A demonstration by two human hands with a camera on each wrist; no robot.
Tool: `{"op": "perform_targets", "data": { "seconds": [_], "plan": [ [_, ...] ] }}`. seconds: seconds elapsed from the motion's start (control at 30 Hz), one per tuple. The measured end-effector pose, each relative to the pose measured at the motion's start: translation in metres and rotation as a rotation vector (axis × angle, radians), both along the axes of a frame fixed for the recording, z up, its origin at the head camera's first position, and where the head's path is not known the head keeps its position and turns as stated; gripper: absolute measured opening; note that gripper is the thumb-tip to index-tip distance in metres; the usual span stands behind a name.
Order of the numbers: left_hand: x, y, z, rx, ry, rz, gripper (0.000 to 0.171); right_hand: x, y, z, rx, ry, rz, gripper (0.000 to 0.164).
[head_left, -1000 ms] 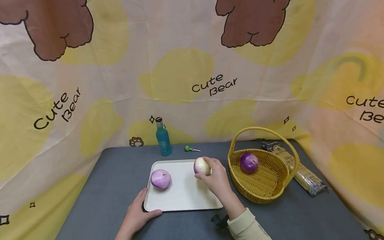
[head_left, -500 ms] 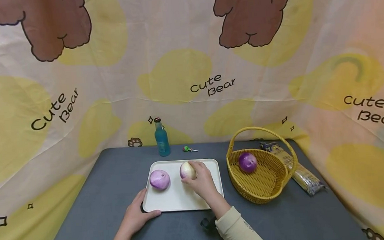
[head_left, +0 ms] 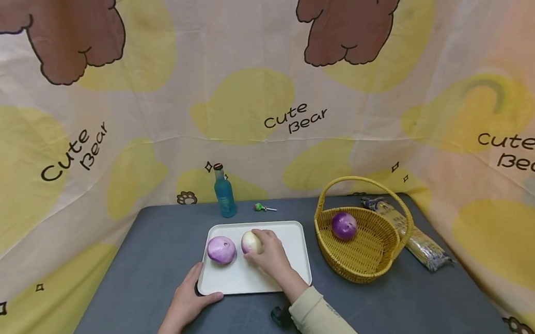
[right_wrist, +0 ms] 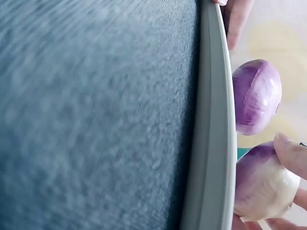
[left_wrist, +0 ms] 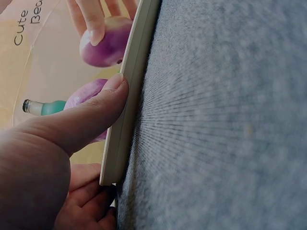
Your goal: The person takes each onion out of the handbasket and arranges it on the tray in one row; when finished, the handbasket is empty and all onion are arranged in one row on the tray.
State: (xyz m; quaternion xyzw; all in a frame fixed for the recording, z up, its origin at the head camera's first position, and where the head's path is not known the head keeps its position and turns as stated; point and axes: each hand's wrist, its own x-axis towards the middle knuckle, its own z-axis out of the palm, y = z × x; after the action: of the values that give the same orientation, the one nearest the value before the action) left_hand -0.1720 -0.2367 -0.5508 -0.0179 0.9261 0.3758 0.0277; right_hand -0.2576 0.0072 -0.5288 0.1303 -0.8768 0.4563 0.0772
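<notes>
A white tray [head_left: 229, 284] lies on the dark grey table. My left hand [head_left: 186, 299] grips its near left corner, thumb along the front rim, fingers at the left side; the left wrist view shows that thumb [left_wrist: 81, 112] on the rim. In my right hand [head_left: 274, 258] is a purple-and-white onion [head_left: 250, 242], held between thumb and fingers over the middle of the tray. Its underside is hidden by the rim in the right wrist view, so I cannot tell whether it touches the tray. Just left of it sits a paler purple onion [head_left: 221, 250] on the tray.
Right of the tray stands a yellow wicker basket [head_left: 371, 255] with a tall handle and a dark purple onion [head_left: 344, 226] inside. Beyond it lies a clear-wrapped package [head_left: 421, 239]. Behind the tray are a blue bottle [head_left: 225, 197] and a lollipop [head_left: 261, 207].
My right hand has carried the onion leftward across the tray, from its right side towards the paler onion. The left hand keeps its place at the tray's corner.
</notes>
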Motion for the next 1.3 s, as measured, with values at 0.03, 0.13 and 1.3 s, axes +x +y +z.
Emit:
{"op": "perform_targets", "data": {
  "seconds": [0.03, 0.13, 1.3],
  "plan": [
    [0.0, 0.0, 0.0, 0.0, -0.001, 0.0, 0.114, 0.0, -0.001, 0.0, 0.001, -0.006, 0.002, 0.066],
    [0.0, -0.001, 0.0, -0.005, -0.003, 0.0, 0.114, -0.001, -0.004, -0.001, 0.03, -0.012, 0.005, 0.067],
    [-0.001, -0.002, 0.0, -0.012, -0.018, -0.012, 0.115, 0.01, 0.013, 0.029, 0.036, 0.023, -0.009, 0.065]
  ]
}}
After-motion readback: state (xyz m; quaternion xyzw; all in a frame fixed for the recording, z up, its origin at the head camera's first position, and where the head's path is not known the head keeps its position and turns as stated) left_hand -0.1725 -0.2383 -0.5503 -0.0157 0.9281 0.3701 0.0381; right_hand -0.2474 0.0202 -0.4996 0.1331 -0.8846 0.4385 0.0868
